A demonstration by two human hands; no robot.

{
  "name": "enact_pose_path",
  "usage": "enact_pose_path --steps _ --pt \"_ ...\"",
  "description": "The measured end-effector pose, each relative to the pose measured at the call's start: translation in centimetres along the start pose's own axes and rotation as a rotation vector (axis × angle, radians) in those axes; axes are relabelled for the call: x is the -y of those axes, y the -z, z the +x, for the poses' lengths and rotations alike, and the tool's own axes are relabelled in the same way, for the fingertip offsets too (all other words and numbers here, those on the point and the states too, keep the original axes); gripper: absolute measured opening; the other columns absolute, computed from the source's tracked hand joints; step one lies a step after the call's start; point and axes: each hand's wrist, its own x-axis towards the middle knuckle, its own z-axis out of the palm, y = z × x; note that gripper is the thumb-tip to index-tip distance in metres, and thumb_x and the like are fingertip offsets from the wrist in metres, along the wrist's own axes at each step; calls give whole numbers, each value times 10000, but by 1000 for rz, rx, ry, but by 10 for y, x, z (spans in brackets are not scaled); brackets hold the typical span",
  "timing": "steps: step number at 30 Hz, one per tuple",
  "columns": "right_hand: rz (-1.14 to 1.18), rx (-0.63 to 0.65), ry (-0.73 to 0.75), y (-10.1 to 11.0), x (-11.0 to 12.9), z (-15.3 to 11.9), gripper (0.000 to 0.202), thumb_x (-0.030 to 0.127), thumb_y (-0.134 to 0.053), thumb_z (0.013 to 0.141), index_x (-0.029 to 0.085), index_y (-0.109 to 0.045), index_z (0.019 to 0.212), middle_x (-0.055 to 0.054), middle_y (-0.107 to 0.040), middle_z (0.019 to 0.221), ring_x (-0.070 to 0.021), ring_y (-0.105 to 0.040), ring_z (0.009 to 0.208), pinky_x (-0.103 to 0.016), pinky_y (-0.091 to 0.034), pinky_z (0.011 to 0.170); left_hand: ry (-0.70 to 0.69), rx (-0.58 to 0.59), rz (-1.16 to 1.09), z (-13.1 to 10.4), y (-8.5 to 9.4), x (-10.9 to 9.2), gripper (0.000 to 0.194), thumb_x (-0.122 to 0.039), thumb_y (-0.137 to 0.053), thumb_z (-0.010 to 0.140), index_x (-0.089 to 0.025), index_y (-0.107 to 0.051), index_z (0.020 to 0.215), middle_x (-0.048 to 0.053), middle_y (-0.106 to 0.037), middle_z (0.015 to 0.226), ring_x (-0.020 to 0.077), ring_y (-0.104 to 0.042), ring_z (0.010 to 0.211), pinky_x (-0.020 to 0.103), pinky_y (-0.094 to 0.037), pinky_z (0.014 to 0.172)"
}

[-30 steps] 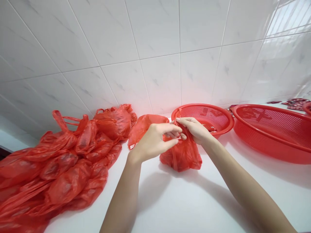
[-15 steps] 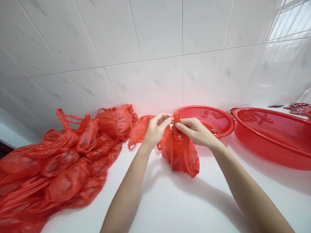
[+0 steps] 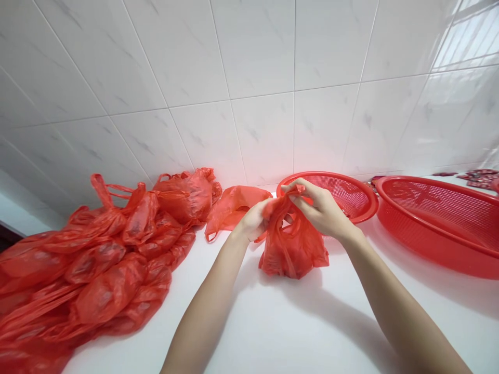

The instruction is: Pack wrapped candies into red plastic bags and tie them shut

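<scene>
A red plastic bag (image 3: 292,249) hangs upright between my hands, its rounded bottom at the white table. My left hand (image 3: 257,219) is closed on the left side of its gathered top, the fingertips partly hidden by the plastic. On the right, my right hand (image 3: 317,206) pinches the twisted upper part of the same bag. Behind my left hand lies another red bag (image 3: 234,203), flat and loose on the table.
Many tied red bags (image 3: 113,280) are heaped at the left. A red mesh basket (image 3: 360,200) stands behind my right hand, and a larger red basket (image 3: 436,239) is to its right. A tiled wall (image 3: 253,57) rises behind.
Both hands have shifted slightly right. My left hand has moved down from the bag's top to its side, my right hand has turned, and the bag's lower part has swung and spread.
</scene>
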Motion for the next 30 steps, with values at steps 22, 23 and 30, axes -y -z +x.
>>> enact_pose_path --steps 22,23,30 --pt "56 40 -87 0 -15 3 125 247 -482 928 230 -483 804 24 -564 757 -145 -512 673 -275 -393 627 -42 -48 101 -9 -5 -8 302 -233 -866 600 -184 -649 805 -26 -628 731 114 -584 671 245 -445 652" --pt "77 54 -102 0 -15 3 115 244 -484 924 230 -485 810 25 -570 761 -144 -519 674 -274 -395 623 -52 -44 136 -9 -5 -7 305 -219 -864 599 -181 -645 808 -29 -617 729 111 -580 675 252 -449 672" --pt "165 95 -125 -1 -11 1 160 235 -524 904 228 -468 754 30 -576 728 -144 -536 661 -276 -377 599 -130 -88 439 -6 -8 4 210 -189 -684 742 -170 -698 951 -24 -616 656 117 -558 622 257 -403 620"
